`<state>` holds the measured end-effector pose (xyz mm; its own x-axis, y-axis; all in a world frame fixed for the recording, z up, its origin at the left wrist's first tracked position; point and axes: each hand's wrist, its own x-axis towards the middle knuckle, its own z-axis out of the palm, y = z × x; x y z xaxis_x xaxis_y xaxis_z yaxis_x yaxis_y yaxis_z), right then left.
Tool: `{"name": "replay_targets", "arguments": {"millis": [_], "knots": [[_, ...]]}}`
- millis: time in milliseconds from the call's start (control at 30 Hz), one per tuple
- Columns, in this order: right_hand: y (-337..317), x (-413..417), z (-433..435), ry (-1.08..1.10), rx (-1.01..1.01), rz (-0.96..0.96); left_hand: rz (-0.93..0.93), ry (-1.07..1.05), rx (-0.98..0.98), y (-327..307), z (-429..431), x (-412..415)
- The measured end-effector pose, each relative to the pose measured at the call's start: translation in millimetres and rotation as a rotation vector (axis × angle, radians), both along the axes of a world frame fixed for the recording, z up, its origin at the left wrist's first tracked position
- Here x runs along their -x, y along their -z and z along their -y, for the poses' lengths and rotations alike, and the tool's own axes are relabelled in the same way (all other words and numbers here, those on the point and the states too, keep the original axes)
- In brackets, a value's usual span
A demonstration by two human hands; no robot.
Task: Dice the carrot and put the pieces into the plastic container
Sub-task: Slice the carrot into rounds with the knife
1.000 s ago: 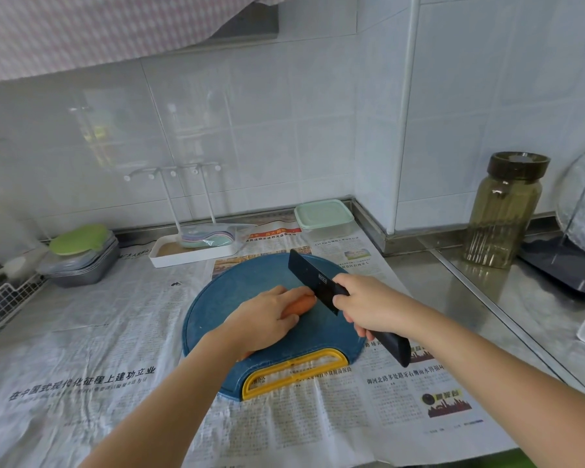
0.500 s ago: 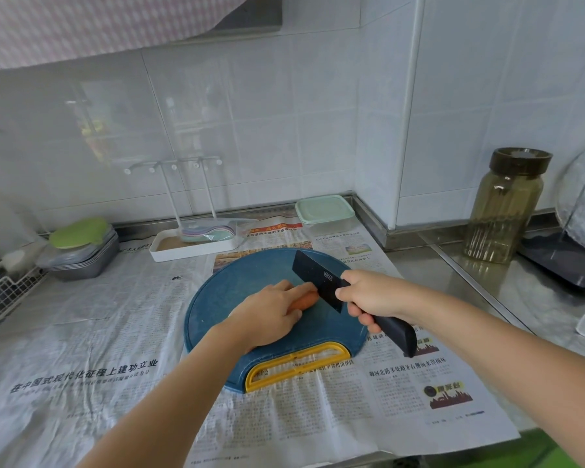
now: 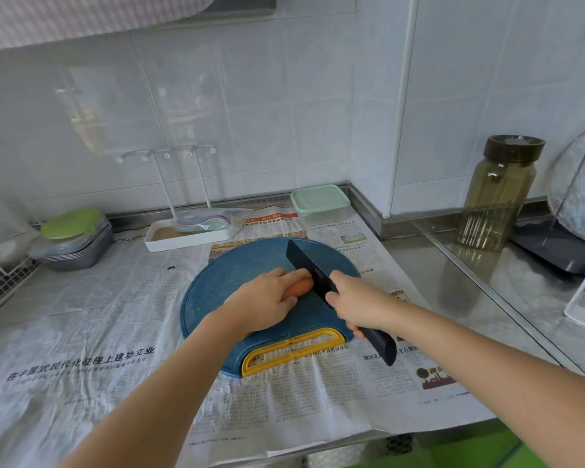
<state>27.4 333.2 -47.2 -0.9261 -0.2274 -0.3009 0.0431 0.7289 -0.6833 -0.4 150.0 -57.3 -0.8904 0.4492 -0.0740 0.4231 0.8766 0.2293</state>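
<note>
An orange carrot (image 3: pixel 298 287) lies on the round blue cutting board (image 3: pixel 217 292), mostly hidden under my left hand (image 3: pixel 265 300), which presses down on it. My right hand (image 3: pixel 353 300) grips the dark handle of a black cleaver (image 3: pixel 306 266); the blade stands edge-down at the carrot's exposed right end. The plastic container (image 3: pixel 320 204), clear with a pale green lid on it, sits behind the board against the tiled corner.
Newspaper (image 3: pixel 81 332) covers the counter. A white tray (image 3: pixel 186 236) with a bag of coloured items stands behind the board, grey trays with a green lid (image 3: pixel 71 238) at left. A tall amber jar (image 3: pixel 498 197) and a dark stand (image 3: pixel 554 251) sit on the steel counter at right.
The cleaver blade has come slightly nearer the carrot's end and now sits against it. My left hand stays on the carrot.
</note>
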Motion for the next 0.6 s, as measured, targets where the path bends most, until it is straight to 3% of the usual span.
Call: {"name": "replay_targets", "arguments": {"millis": [133,200,600], "knots": [[6.3,-4.1,-8.3,0.131,0.367,0.12,0.009,-0.013,-0.021,-1.3,1.0,-2.9],[8.1,-6.7,-11.8,0.148,0.44,0.131,0.012,-0.016,-0.031,-1.9,0.7,-3.4],[-18.1,-7.8,-17.4,0.01,0.186,-0.007,0.027,-0.051,-0.051,-1.5,0.3,-2.3]]}}
